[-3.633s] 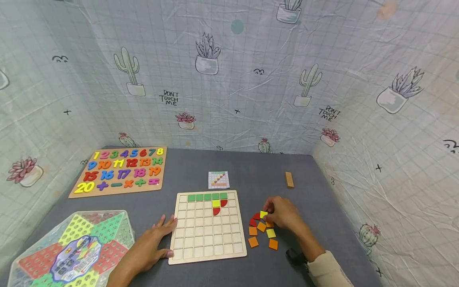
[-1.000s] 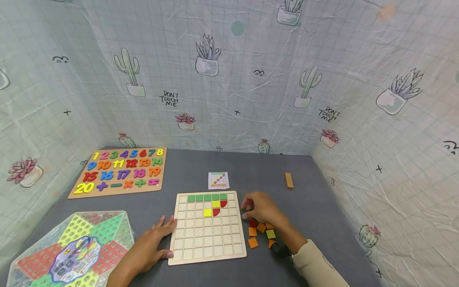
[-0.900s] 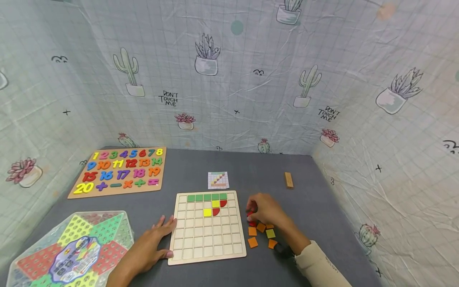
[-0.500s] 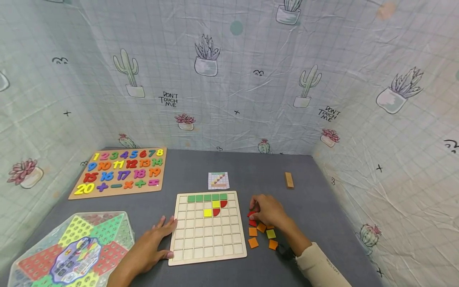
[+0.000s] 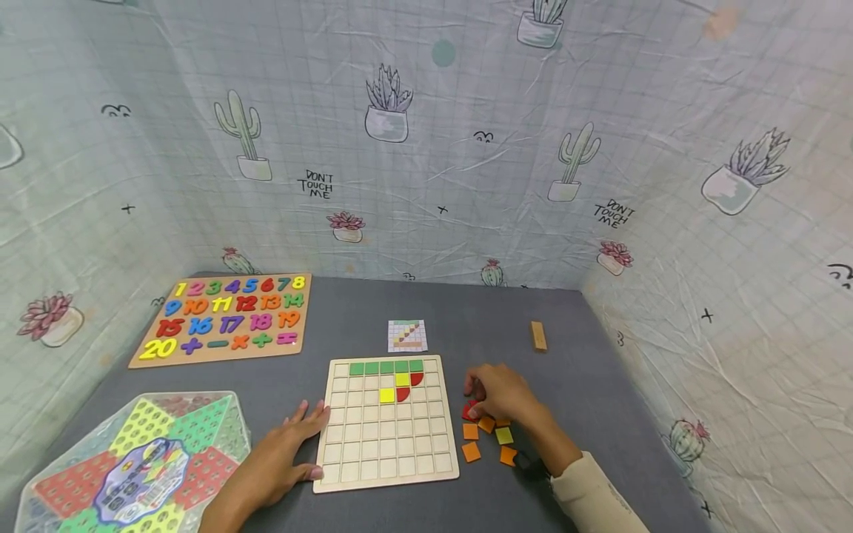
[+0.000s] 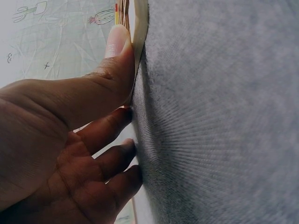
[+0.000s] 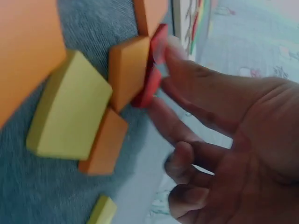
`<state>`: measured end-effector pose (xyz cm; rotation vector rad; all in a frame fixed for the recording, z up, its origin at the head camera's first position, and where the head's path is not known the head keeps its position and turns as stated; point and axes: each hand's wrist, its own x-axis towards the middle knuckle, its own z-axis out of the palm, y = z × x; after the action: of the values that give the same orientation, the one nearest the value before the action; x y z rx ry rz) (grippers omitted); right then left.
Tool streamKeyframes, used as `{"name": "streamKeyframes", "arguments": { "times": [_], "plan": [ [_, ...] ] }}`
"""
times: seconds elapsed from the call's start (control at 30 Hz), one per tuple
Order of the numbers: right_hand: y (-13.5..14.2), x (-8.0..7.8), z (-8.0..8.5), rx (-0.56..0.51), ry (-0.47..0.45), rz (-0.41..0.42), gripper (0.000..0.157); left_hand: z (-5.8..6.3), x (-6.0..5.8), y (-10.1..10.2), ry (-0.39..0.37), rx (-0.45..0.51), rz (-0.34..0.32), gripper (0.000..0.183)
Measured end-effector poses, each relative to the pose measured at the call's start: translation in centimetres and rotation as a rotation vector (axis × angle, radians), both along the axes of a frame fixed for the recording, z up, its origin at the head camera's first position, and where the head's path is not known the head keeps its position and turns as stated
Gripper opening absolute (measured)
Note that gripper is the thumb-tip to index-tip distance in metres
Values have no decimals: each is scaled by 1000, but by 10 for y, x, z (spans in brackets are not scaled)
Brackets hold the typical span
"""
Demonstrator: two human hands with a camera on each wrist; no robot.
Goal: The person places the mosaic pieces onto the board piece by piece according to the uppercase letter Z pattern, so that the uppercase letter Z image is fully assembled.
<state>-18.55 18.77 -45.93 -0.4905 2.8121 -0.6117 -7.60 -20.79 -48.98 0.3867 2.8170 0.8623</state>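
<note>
In the head view a wooden grid board (image 5: 386, 444) holds a row of green square tiles (image 5: 386, 367), two yellow squares (image 5: 387, 395) and two red quarter-circle tiles (image 5: 403, 394). My left hand (image 5: 276, 455) rests along the board's left edge, its thumb touching the rim, as the left wrist view also shows. At the loose tiles right of the board is my right hand (image 5: 503, 392). Its thumb presses on a red tile (image 7: 160, 44); the index fingertip touches a second red tile (image 7: 150, 88). Thumb and index stand apart, while the other fingers are bent.
Several orange tiles (image 5: 471, 451) and a yellow tile (image 5: 503, 435) lie by the right hand. A pattern card (image 5: 406, 337) is behind the board, a wooden block (image 5: 538, 336) behind right. At left are a number board (image 5: 220, 322) and a clear plastic box (image 5: 140, 466).
A yellow square has come onto the board beside the lower red tile. My right hand has moved from the loose yellow tile to the red tiles. My left hand stays put.
</note>
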Motion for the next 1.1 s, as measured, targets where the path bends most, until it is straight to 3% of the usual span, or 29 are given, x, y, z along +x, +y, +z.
{"name": "streamKeyframes", "arguments": {
  "times": [0.3,0.6,0.73,0.87,1.1],
  "plan": [
    [10,5,-1,9,-40,-16,26,-1,1,-1,6,14,-3,93],
    [7,1,5,-96,-60,31,21,-1,0,0,16,4,-10,94],
    [-1,-1,6,-148,-21,106,12,-1,0,0,11,2,-9,94],
    [-15,1,6,-179,18,121,6,-1,0,0,0,1,-7,93],
    [-47,2,3,-232,-9,126,15,0,0,0,-6,7,-9,92]
  ]
}}
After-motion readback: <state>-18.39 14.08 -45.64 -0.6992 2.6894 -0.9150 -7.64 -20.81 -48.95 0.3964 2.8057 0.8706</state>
